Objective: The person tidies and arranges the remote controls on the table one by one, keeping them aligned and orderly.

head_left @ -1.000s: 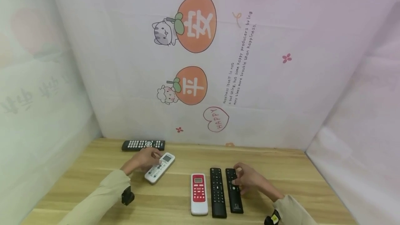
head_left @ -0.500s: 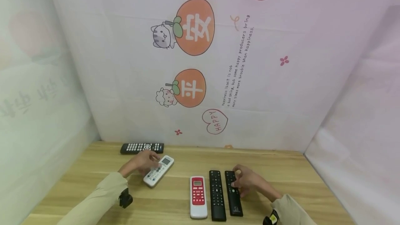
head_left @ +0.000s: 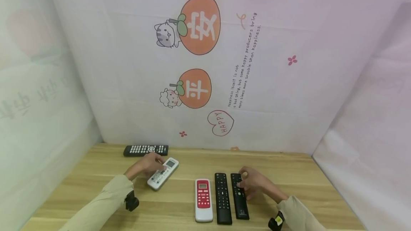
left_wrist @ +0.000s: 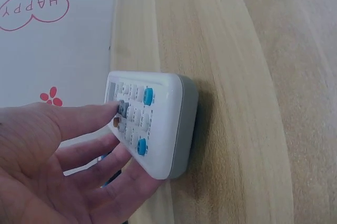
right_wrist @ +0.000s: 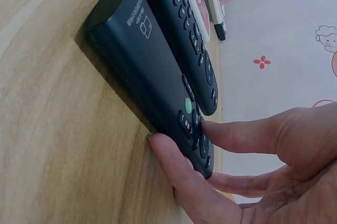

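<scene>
My left hand (head_left: 149, 163) grips a white remote control (head_left: 158, 180) that lies slanted on the left half of the table. In the left wrist view its thumb presses on the button face, while the other fingers reach along the side edge of the remote (left_wrist: 163, 124). On the right, my right hand (head_left: 255, 184) holds the upper end of a slim black remote control (head_left: 241, 208). The right wrist view shows the thumb on the buttons and the fingers at the opposite edge of this remote (right_wrist: 142, 50).
A longer black remote (head_left: 223, 202) and a red-and-white remote (head_left: 203, 213) lie side by side, left of the right hand's remote. Another black remote with white buttons (head_left: 136, 150) lies crosswise at the back left. A white printed cloth (head_left: 266, 127) rises behind the wooden table (head_left: 173, 209).
</scene>
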Available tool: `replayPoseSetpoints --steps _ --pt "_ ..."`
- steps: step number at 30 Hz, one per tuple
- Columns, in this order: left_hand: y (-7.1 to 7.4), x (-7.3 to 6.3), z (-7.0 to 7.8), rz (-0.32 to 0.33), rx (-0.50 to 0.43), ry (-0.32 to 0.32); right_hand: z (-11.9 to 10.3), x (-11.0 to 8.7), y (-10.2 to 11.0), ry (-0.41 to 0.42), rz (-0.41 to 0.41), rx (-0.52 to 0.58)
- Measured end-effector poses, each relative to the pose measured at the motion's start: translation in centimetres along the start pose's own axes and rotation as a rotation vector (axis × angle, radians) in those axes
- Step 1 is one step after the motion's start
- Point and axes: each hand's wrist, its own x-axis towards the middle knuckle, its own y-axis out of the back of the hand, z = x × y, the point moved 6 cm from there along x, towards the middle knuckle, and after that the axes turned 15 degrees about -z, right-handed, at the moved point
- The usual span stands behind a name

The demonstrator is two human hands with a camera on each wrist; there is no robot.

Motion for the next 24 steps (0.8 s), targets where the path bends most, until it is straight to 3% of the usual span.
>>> replayPoseSetpoints --steps 13,19,24 --pt "0.0 -0.1 -0.1 -0.005 -0.032 -0.003 0.2 0.3 0.2 0.019 0.039 0.016" --pt "-0.2 -0.2 -0.6 -0.008 -0.104 0.016 0.5 0.4 0.5 0.016 0.037 0.05" --pt "-0.2 -0.8 -1.1 0.01 -0.148 -0.016 0.4 0.4 0.5 0.007 0.029 0.042"
